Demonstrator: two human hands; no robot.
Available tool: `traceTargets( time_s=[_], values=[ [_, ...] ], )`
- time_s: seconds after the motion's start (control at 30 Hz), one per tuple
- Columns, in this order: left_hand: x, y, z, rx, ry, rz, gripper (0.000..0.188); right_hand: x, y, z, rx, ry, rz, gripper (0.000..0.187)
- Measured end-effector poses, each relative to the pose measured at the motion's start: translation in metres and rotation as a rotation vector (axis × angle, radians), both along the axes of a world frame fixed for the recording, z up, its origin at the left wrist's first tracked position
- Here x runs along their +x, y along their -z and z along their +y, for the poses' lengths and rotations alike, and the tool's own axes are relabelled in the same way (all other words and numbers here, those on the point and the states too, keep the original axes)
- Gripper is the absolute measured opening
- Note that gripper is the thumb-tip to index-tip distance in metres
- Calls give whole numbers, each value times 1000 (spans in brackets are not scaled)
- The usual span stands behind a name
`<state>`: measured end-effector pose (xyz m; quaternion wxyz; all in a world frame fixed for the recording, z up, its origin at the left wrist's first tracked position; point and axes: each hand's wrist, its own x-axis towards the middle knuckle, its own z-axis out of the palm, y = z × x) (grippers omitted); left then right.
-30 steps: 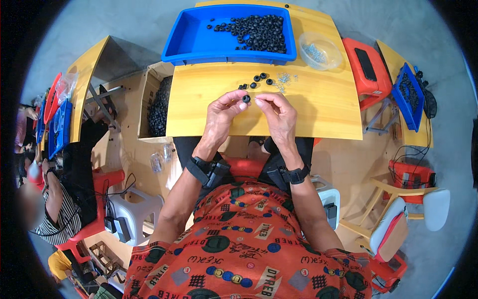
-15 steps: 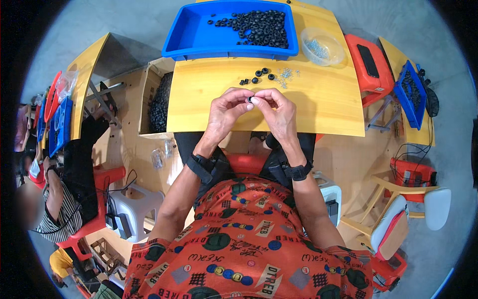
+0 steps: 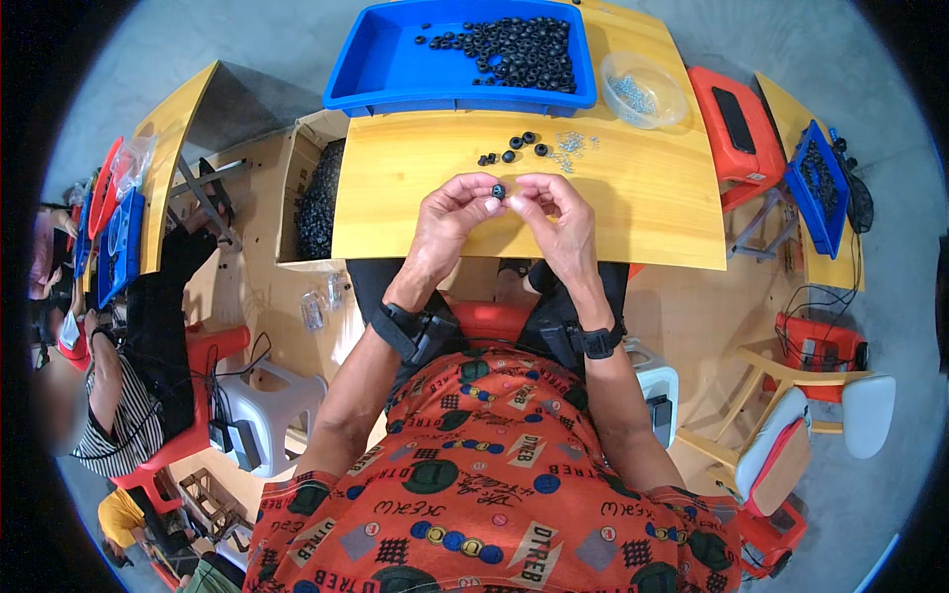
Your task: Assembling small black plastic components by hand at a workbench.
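Over the near part of the yellow table, my left hand pinches a small black round part between thumb and fingertips. My right hand is just to its right, thumb and fingers drawn together; what they hold, if anything, is too small to tell. Beyond my hands lie several loose black round parts. Beside those, small silvery metal pieces are scattered on the wood.
A blue tray with many black parts stands at the table's far side. Right of it is a clear plastic bowl of silvery pieces. A cardboard box of black parts is at left; a red stool at right. A person sits far left.
My hands have drawn slightly apart. The black part stays in my left fingers and shows more fully, while my right fingertips have moved off it to the right.
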<state>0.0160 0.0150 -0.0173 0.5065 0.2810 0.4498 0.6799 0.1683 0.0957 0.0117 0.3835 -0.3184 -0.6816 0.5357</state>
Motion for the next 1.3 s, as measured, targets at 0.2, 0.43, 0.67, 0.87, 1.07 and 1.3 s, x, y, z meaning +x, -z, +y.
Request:
traceTargets(
  time_s=[0.2,0.43,0.67,0.87,1.07,1.3],
  values=[
    [5,-6,-1,-17,-16,-84,22,-4,8,-13,406,3,-164,35],
    [22,-8,-8,-51,-149,109,15,-14,21,-18,535,106,-119,26],
    [-22,-16,-11,-243,-376,604,19,-10,29,-10,210,138,10,19],
    [-36,-10,-2,-266,-307,939,17,-6,28,5,237,173,6,21],
    [-29,-14,41,-87,-297,1198,25,-4,31,5,188,163,0,20],
    [-32,2,44,-110,-326,1426,18,-5,28,3,194,154,30,18]
  ],
)
